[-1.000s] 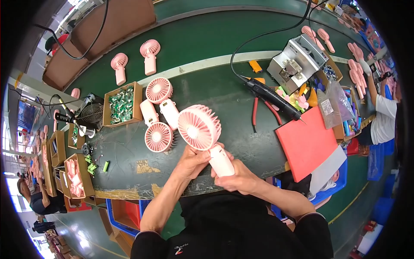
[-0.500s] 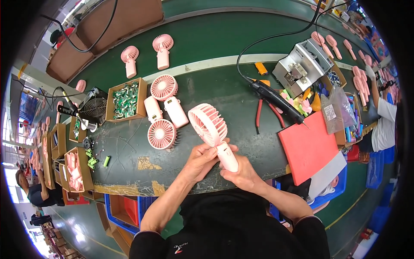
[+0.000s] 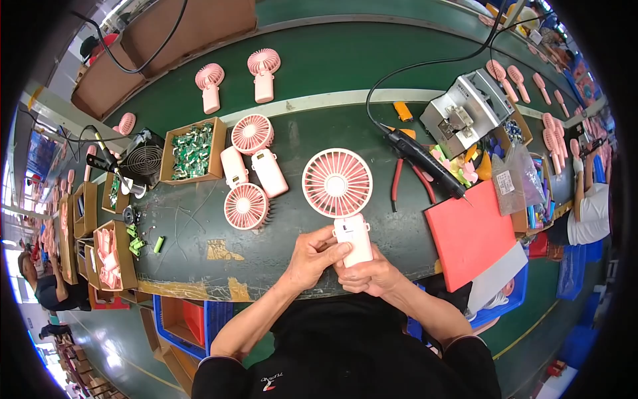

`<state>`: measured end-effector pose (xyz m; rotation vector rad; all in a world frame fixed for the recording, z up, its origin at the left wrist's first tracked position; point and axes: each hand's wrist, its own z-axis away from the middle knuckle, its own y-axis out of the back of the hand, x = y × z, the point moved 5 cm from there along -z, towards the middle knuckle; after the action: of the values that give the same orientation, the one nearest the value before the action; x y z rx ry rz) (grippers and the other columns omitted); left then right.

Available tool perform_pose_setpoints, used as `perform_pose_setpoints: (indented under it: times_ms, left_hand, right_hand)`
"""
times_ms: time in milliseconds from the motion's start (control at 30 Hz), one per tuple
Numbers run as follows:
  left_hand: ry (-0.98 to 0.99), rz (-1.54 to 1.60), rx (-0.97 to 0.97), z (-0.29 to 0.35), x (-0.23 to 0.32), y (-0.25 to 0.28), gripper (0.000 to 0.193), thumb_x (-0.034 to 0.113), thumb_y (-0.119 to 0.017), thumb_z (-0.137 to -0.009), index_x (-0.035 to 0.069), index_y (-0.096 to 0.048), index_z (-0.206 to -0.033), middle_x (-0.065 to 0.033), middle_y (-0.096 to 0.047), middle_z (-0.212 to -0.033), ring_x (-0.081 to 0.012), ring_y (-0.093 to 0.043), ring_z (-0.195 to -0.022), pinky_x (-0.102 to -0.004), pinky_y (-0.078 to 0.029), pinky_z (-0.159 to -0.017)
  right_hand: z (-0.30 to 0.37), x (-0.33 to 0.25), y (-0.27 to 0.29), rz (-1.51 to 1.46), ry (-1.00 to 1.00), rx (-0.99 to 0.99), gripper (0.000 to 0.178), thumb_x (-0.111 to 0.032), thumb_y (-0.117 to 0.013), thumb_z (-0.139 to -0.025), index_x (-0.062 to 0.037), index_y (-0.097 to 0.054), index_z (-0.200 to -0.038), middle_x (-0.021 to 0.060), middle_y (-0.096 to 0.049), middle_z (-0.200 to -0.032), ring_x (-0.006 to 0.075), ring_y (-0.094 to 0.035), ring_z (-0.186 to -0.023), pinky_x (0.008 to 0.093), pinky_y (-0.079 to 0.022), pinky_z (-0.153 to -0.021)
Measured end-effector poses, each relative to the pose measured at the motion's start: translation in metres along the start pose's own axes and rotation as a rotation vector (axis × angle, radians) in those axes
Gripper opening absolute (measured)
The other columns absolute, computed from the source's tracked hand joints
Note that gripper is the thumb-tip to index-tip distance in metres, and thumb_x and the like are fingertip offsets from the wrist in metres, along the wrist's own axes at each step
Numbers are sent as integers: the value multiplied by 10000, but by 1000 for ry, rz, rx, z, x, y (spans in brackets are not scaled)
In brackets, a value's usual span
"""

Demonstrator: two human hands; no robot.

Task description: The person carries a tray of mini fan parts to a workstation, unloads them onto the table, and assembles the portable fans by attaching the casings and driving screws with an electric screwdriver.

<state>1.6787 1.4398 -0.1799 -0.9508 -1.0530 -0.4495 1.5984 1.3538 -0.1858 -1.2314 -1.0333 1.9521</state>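
Note:
A pink handheld fan (image 3: 337,183) is held by its handle above the front edge of the bench, its round grille pointing up and away. My left hand (image 3: 315,257) closes on the left of the handle, thumb pressed on its face below a small dark window. From the right and underneath, my right hand (image 3: 371,272) wraps the lower handle. Left of the held fan lie two more pink fans, one with its grille at the back (image 3: 252,133) and one with its grille nearer me (image 3: 245,206), their handles side by side.
An electric screwdriver (image 3: 425,161) and red-handled pliers (image 3: 397,184) lie at the right, near a grey metal device (image 3: 465,113) and a red sheet (image 3: 470,233). A carton of green circuit boards (image 3: 218,149) stands left. Pink fans (image 3: 264,76) rest on the green belt behind.
The held fan has turned from a tilted side view until its grille and handle face show squarely. Both hands have shifted their hold on the handle. Fans on the belt have moved slightly right.

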Motion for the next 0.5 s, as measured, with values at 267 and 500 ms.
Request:
perform_pose_setpoints:
  times_ms: [267, 500]
  left_hand:
    - [6, 296, -69, -2, -9, -4, 500, 308, -626, -927, -9, -512, -1297, -176, -611, -1200, -241, -598, -1107, -398, -475, -971]
    - [13, 424, -123, -6, -19, -9, 615, 379, -638, -903, 0, -451, -1350, -195, -538, -1303, -305, -510, -1233, -442, -413, -1046]
  right_hand:
    - [2, -11, -16, 835, 333, 363, 205, -38, -636, -758, 18, -566, -943, 56, -580, -735, 190, -583, -637, 307, -472, -583]
    - [4, -14, -14, 1014, 470, 514, 273, -41, -659, -762, 27, -553, -1004, 103, -610, -826, 203, -613, -784, 342, -495, -700]
